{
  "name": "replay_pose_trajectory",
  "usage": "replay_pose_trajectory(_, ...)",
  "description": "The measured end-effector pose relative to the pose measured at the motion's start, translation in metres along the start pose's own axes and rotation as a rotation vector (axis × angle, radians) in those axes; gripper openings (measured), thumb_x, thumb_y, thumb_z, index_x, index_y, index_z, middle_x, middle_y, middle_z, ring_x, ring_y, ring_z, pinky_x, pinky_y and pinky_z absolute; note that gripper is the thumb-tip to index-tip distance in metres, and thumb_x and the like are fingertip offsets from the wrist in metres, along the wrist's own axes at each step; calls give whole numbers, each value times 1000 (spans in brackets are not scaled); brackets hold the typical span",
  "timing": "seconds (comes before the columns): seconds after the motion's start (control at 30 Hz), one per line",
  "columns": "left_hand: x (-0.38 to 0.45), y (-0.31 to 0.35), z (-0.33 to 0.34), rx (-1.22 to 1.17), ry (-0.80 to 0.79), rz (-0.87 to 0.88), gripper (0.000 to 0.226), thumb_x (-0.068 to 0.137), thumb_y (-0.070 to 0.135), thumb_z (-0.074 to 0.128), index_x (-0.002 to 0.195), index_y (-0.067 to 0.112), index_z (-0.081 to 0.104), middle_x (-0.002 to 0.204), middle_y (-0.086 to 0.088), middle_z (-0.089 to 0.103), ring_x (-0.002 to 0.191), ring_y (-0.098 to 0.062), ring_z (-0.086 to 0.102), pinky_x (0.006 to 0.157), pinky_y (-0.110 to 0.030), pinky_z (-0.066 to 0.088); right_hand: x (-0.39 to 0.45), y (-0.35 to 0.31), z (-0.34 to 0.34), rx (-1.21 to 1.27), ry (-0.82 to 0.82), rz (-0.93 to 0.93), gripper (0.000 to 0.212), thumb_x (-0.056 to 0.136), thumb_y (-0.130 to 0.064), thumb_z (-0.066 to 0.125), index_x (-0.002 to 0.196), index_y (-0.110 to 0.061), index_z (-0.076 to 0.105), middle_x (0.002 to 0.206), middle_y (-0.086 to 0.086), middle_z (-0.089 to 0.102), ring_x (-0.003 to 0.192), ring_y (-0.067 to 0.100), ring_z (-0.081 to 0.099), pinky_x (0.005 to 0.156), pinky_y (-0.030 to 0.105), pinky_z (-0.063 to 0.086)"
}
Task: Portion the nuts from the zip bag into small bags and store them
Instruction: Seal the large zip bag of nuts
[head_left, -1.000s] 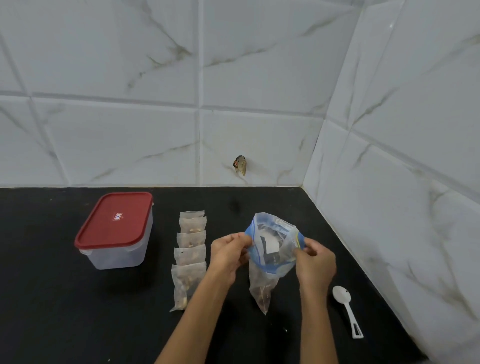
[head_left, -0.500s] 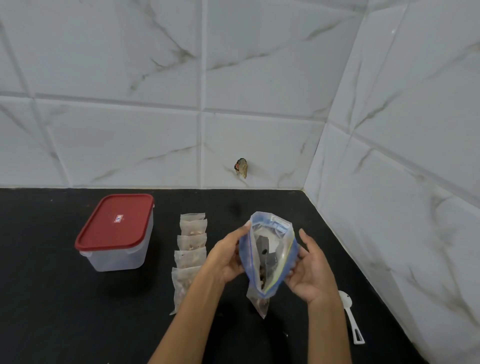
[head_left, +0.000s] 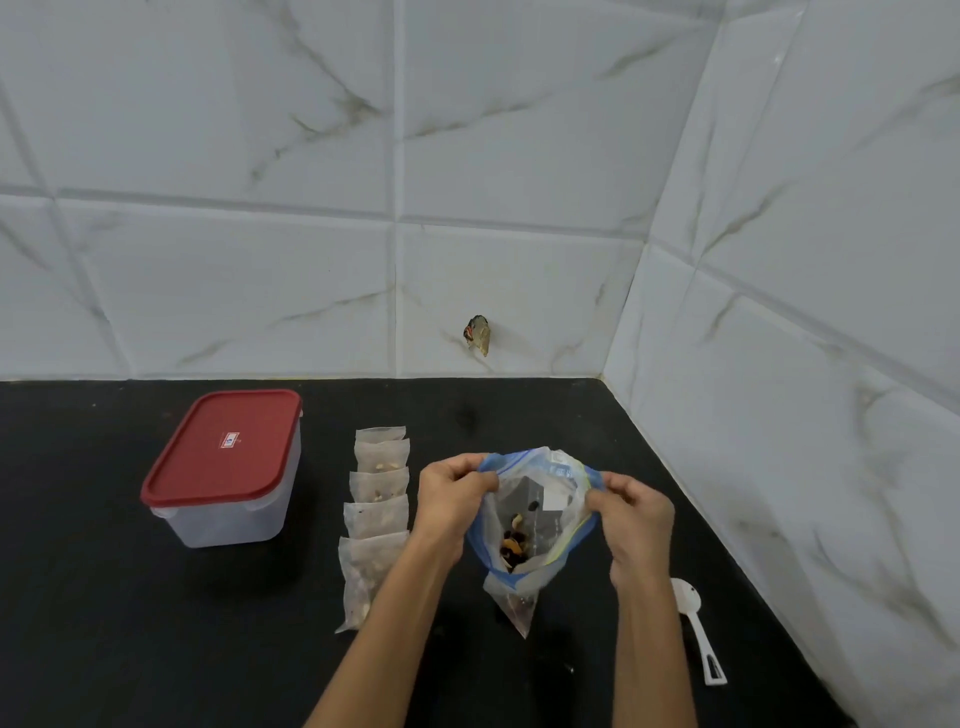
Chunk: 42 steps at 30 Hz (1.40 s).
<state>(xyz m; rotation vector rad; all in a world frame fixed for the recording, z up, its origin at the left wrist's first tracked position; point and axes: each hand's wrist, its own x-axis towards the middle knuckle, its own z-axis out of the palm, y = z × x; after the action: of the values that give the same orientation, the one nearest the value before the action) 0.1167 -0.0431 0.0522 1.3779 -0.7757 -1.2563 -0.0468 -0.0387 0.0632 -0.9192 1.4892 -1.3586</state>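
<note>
Nuts (head_left: 513, 545) almost portioned; storing is left.
Left hand (head_left: 453, 493) and right hand (head_left: 631, 512) pinch the zip bag (head_left: 535, 519) open near the desk's right edge; few nuts remain; five small bags (head_left: 376, 512) wait beside the closed box (head_left: 223, 467).

You face a black countertop (head_left: 130, 649) set in a corner of white marble-veined wall tiles (head_left: 260, 286). A small dark, brownish object (head_left: 478, 335) clings to the back wall just above the counter.
</note>
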Motion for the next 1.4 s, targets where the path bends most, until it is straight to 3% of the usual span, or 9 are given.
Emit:
replay_pose_trajectory(0.2,3,4,-4,-103,-121,-204,7,78,4,61,81,7,66,82,-11,64,78,-23,60,75,-37,50,13,1,-4,206,-283,323,37,62,13,48,95,10,63,85,20,57,77,30,51,70,37,43)
replay_pose_trajectory(0.33,11,7,-1,-61,-112,-275,45,73,44,76,86,2,66,74,-11,63,56,-18,56,55,-29,50,13,0,-1,231,-352,430,11,69,-11,62,78,-4,63,75,12,54,69,21,51,71,35,43)
replay_pose_trajectory(0.4,12,9,0,-53,-99,-257,45,75,41,78,91,0,69,81,-14,71,67,-23,65,66,-35,58,18,0,1,191,-341,428,34,78,-33,69,95,-4,70,88,14,63,85,26,56,85,40,45)
replay_pose_trajectory(0.47,11,11,0,-46,-111,-218,37,76,31,79,92,0,70,88,-13,73,79,-25,68,76,-37,57,22,-3,6,188,-308,386,41,81,-35,70,106,-2,69,95,16,65,90,27,60,87,39,47)
replay_pose_trajectory(0.6,12,13,-3,-3,-99,-98,14,74,12,80,70,6,68,77,-12,72,67,-21,66,69,-33,56,25,-11,11,226,-273,355,17,84,-9,67,97,2,68,87,14,69,79,23,65,71,35,54)
replay_pose_trajectory(0.87,11,17,-10,126,-38,89,23,84,-10,56,79,7,71,73,-5,66,64,-12,59,55,-17,49,34,-17,5,-68,-300,95,17,83,8,61,97,3,70,80,12,71,70,21,66,63,31,56)
replay_pose_trajectory(1.1,18,9,-6,344,58,277,18,84,11,62,83,24,74,90,-6,70,79,-18,65,75,-39,56,33,-26,14,-303,-257,-106,30,82,12,55,91,-13,69,83,5,60,77,14,59,64,26,50)
replay_pose_trajectory(1.27,19,7,-6,517,111,491,13,79,26,76,91,20,73,96,13,50,90,-1,50,70,-7,38,39,-28,18,-359,-317,-48,31,78,-4,73,105,-14,60,94,6,65,83,15,64,64,24,49)
replay_pose_trajectory(1.4,18,10,-3,554,41,584,5,89,26,66,88,21,64,87,8,64,83,-3,60,70,-19,46,36,-29,23,-386,-385,-194,10,77,-8,76,85,-13,71,71,1,68,68,11,63,62,19,49)
